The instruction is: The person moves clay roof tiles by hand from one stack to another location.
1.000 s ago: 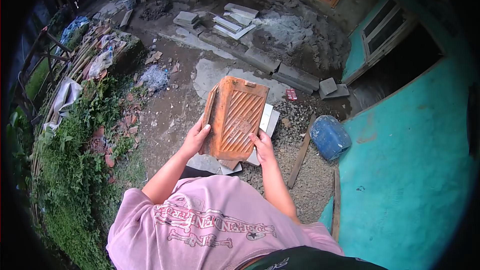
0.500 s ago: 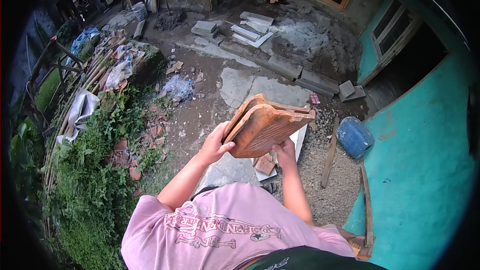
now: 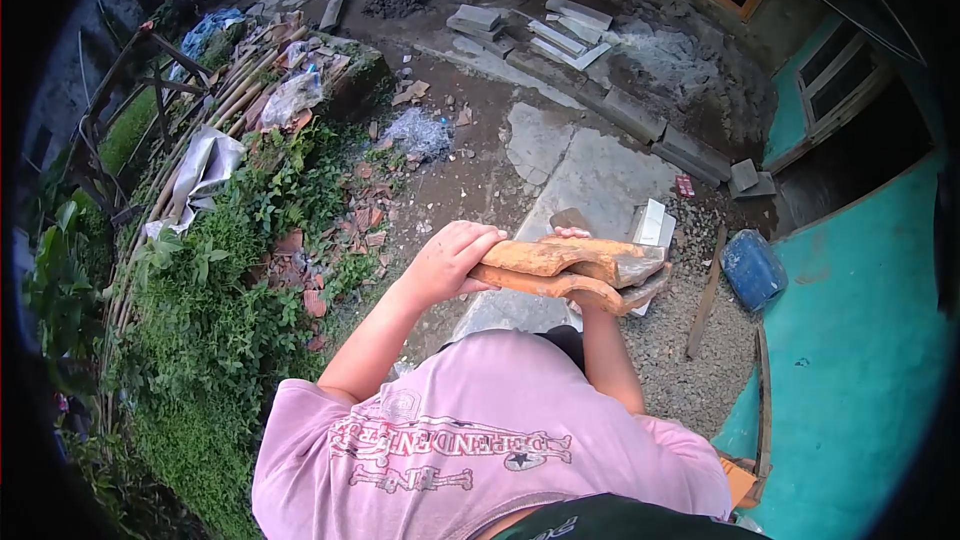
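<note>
Two curved clay roof tiles [image 3: 550, 258], orange-brown with greyish ends, are stacked face to face in front of my chest, seen edge-on. My left hand [image 3: 452, 260] is closed around their left end, fingers over the top. Behind the tiles, my right hand [image 3: 572, 232] shows only some fingertips above the far edge; the tiles hide the rest of it, and the wrist comes up from below. A white angular piece [image 3: 654, 225] lies on the ground just beyond the tiles' right end.
Gravel [image 3: 690, 380] with a wooden plank [image 3: 708, 292] and a blue jerrycan [image 3: 754, 271] lies to the right, beside a turquoise wall [image 3: 850, 340]. Concrete blocks [image 3: 690, 155] line the path ahead. Plants [image 3: 215, 340] and broken tile pieces [image 3: 314, 302] are on the left.
The tiles have tipped from showing their broad ribbed face to lying edge-on, still in both hands. The view has shifted left, so the surroundings appear further right.
</note>
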{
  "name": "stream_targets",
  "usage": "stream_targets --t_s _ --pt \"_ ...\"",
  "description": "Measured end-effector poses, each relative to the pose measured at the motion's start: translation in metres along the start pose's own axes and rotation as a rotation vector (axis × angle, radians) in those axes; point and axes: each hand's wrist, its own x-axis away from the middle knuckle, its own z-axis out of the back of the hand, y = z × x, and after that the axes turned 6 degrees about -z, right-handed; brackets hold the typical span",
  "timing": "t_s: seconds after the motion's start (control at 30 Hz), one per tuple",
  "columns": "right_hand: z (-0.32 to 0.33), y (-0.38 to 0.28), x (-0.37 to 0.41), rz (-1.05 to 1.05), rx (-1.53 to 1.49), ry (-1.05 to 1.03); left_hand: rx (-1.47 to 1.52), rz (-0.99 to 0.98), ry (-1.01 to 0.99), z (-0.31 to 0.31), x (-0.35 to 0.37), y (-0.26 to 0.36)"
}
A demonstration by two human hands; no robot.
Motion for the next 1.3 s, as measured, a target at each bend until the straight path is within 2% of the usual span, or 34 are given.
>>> stream_targets --t_s 0.07,0.13,0.2,0.23,0.27,0.33,0.37,0.4,0.5,0.53,0.6,0.63,0.73,0.8,0.87,1.0,1.13,1.3 --pt "-0.019 0.010 -0.008 0.092 0.380 -0.056 -0.024 0.019 -0.032 0.009 0.012 -0.002" --pt "-0.019 0.019 -0.019 0.046 0.336 -0.030 -0.046 0.041 -0.021 0.018 0.016 -0.007" --pt "-0.013 0.027 -0.034 0.087 0.312 -0.095 -0.067 0.067 -0.007 0.024 0.020 -0.015" --pt "-0.021 0.024 -0.035 -0.123 0.016 0.050 -0.076 0.110 -0.009 0.027 0.020 -0.018" --pt "0.009 0.040 -0.043 -0.021 0.102 -0.050 -0.082 0.115 -0.016 0.027 0.020 -0.022" --pt "0.041 0.048 -0.055 -0.051 0.170 -0.062 -0.051 0.178 0.048 0.025 0.022 -0.035" --pt "0.077 0.058 -0.056 -0.272 -0.320 0.041 -0.042 0.213 0.057 0.024 0.021 -0.041" --pt "0.038 0.041 -0.064 -0.191 -0.023 0.095 -0.047 0.219 0.045 0.023 0.018 -0.048" --pt "0.084 0.055 -0.071 -0.193 0.339 0.350 -0.022 0.337 0.042 0.012 0.007 -0.079" --pt "0.080 0.047 -0.076 -0.242 0.585 0.317 -0.022 0.344 0.025 0.007 0.001 -0.092" --pt "0.065 0.039 -0.106 -0.033 0.383 0.290 0.091 0.464 0.042 -0.005 -0.015 -0.120" --pt "0.083 0.041 -0.116 -0.036 0.374 0.300 0.124 0.517 0.063 -0.013 -0.023 -0.132" --pt "0.145 0.040 -0.131 -0.166 0.390 0.347 0.255 0.643 0.126 -0.052 -0.041 -0.189" --pt "0.170 0.032 -0.158 -0.256 0.355 0.378 0.301 0.660 0.134 -0.076 -0.054 -0.221" --pt "0.183 0.023 -0.176 -0.259 0.363 0.393 0.549 0.805 0.239 -0.106 -0.057 -0.257" --pt "0.218 0.005 -0.217 -0.376 0.293 0.466 0.842 0.910 0.339 -0.128 -0.093 -0.295" --pt "0.227 -0.013 -0.243 -0.417 0.292 0.483 0.885 1.004 0.339 -0.134 -0.117 -0.315" --pt "0.252 -0.023 -0.277 -0.409 0.387 0.457 0.928 1.008 0.398 -0.140 -0.136 -0.343"
